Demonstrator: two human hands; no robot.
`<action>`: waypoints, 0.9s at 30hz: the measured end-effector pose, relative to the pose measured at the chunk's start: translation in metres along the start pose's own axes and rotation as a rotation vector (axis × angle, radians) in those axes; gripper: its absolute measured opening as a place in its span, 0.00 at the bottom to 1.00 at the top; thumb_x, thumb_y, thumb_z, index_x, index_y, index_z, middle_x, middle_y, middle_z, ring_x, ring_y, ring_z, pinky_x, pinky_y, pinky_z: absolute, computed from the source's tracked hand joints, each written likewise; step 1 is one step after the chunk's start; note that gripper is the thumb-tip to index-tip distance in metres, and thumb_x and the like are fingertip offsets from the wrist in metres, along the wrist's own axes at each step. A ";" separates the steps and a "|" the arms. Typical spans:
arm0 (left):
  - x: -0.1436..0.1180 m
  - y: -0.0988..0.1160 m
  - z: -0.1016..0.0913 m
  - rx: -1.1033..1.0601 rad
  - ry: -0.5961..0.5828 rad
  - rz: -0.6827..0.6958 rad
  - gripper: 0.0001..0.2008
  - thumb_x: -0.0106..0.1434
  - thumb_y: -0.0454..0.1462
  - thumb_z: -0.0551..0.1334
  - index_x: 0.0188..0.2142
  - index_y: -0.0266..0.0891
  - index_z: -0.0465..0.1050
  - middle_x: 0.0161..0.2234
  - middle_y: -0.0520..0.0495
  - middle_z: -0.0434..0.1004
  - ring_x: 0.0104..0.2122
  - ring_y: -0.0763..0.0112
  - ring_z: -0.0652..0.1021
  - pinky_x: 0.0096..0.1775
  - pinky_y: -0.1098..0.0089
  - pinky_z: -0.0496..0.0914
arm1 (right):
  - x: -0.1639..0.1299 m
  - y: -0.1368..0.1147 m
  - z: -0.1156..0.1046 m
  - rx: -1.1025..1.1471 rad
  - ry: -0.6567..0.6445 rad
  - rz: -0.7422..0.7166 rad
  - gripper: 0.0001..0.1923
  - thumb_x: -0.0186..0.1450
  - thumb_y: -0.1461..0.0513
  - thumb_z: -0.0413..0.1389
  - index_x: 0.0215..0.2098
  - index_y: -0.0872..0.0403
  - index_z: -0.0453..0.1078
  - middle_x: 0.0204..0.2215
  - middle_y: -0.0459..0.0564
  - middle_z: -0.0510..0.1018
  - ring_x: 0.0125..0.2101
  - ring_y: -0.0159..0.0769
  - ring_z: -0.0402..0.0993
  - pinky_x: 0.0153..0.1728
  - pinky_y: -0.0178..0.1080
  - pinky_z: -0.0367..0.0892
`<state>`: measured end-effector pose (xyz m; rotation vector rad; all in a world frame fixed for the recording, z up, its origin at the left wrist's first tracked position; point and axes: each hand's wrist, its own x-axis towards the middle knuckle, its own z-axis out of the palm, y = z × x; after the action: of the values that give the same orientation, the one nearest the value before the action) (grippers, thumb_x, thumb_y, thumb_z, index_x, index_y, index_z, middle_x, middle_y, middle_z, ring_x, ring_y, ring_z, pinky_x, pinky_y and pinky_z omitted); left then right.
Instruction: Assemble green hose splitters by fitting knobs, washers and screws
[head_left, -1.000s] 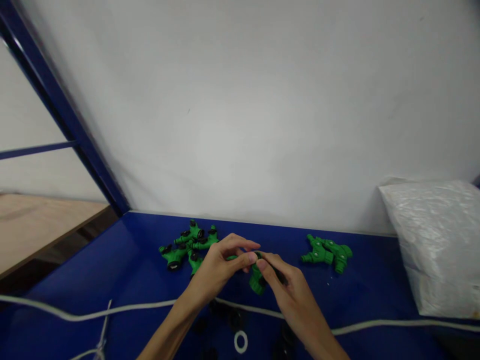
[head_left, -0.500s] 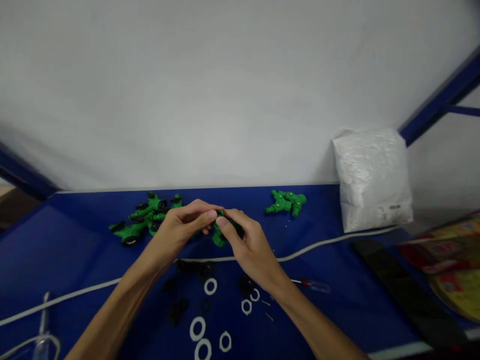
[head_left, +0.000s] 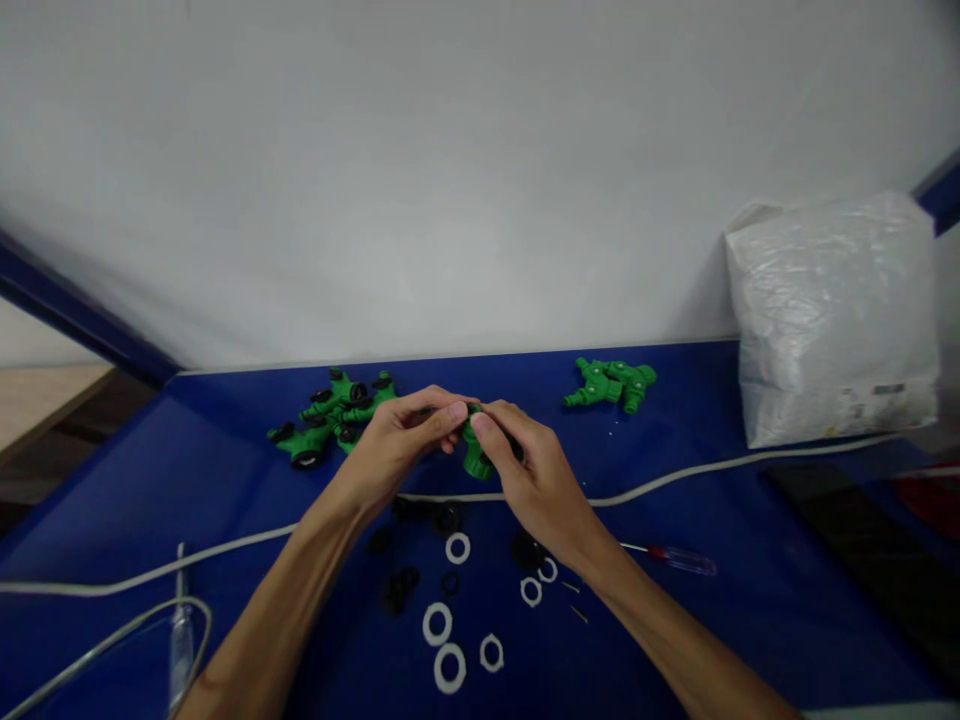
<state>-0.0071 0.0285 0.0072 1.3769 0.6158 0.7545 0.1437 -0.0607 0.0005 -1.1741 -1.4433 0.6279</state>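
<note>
Between my two hands, above the blue table, is a green plastic hose connector, its upper part partly covered by fingers. My left hand pinches its upper end from the left with thumb and fingers. Around its right side my right hand is closed, the thumb pressed on the top. Left of my hands lies a pile of green connectors with black parts. Farther right sit several green connectors close together. White rings and black parts are scattered on the table below my hands.
A white cable crosses the blue table. To the right are a red-handled screwdriver, small pins and a white plastic bag against the wall. A clear-handled screwdriver lies at the lower left.
The view has shifted, so the table's contents and my hands appear farther right. Both hands keep their hold on the green connector, with little visible change in grip.
</note>
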 end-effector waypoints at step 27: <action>-0.007 0.006 0.028 -0.237 0.076 -0.181 0.15 0.57 0.45 0.72 0.34 0.40 0.72 0.20 0.58 0.68 0.18 0.82 0.67 0.22 0.81 0.61 | -0.002 0.000 -0.012 -0.080 -0.109 -0.050 0.15 0.77 0.60 0.45 0.33 0.50 0.66 0.30 0.44 0.70 0.34 0.36 0.66 0.40 0.40 0.60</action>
<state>0.0093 0.0059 0.0154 1.0644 0.6776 0.7117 0.1553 -0.0655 0.0021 -1.1771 -1.5983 0.6118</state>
